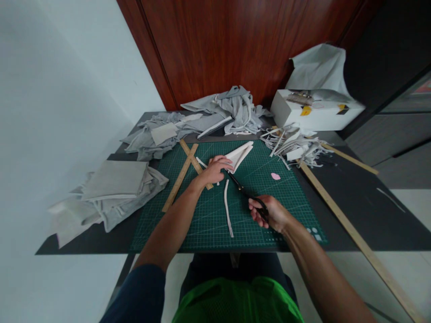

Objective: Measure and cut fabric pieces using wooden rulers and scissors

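Observation:
My right hand (266,211) grips the handles of a pair of black scissors (244,190) over the green cutting mat. Their blades point away from me, with the tips at the near edge of a folded piece of whitish fabric (238,154). My left hand (217,168) holds that fabric at its near left end, fingers on top and close to the blade tips. Part of the fabric is hidden under the fingers. A narrow cut strip (227,208) lies on the cutting mat (208,229), nearer to me. Another small strip (201,162) shows just left of my left hand.
Two crossed wooden rulers (180,181) lie left. Folded fabric (114,179) and grey cloth heaps (232,107) line the left and back. Scrap strips (296,146), a white box (313,112) and a long wooden ruler (336,215) are right. A pink scrap (275,176) rests on the mat.

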The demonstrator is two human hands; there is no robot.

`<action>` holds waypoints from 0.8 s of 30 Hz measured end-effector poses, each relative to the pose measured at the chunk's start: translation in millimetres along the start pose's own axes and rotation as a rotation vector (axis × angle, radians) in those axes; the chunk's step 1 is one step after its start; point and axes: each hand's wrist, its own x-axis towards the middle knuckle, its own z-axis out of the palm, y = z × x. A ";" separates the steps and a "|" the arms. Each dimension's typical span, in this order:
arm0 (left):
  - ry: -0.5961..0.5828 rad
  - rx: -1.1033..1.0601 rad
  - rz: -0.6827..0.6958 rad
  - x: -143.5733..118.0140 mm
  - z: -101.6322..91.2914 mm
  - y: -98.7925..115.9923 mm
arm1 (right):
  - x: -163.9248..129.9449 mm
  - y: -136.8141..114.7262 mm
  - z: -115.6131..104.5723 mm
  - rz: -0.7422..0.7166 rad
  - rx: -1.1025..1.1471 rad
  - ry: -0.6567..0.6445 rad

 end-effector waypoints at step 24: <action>0.147 -0.176 -0.013 1.5 9.0 -21.4 | 4.4 -9.4 8.3 0.028 0.001 0.043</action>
